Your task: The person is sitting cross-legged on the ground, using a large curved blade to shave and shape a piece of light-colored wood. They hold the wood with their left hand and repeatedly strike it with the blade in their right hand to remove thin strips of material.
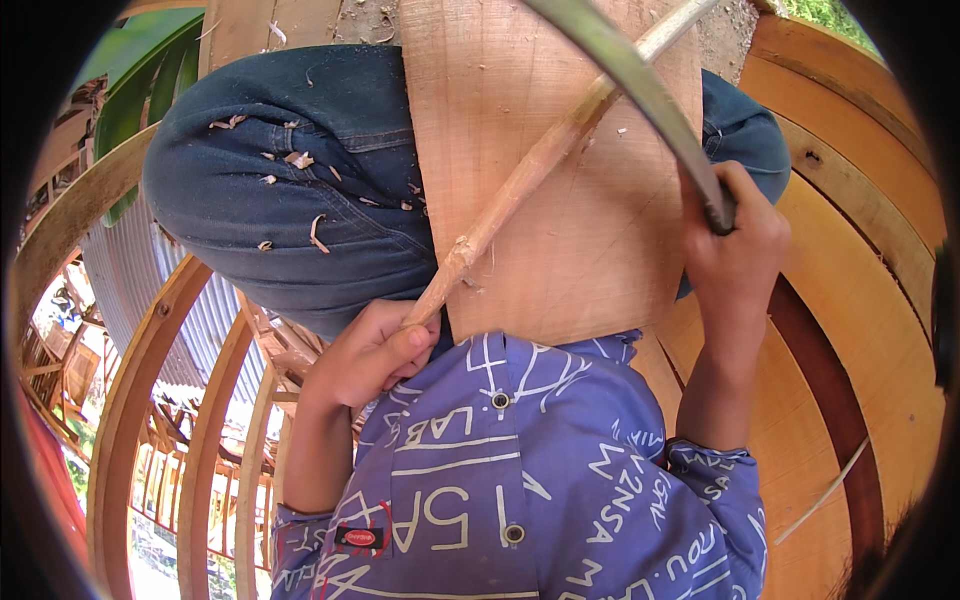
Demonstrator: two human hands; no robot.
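My left hand [375,350] is closed around the near end of a peeled wooden stick [525,180]. The stick slants up to the right across a broad flat board [575,250] that lies over my lap. Beyond the blade its far part looks paler and smoother; the near part is browner, with a rough knot. In my right hand [738,225] is a long curved knife [655,110], gripped at its near end beside the board's right edge. Its blade arcs up to the left, crossing over the stick, and its tip runs out of the picture. Whether blade and stick touch I cannot tell.
Wood shavings [300,160] are scattered on my trousers [280,200]. Curved wooden railing posts [150,370] stand at the left, with corrugated metal sheets [125,290] behind. Wooden planks [850,300] lie at the right, and a thin pale strip [825,490] rests there.
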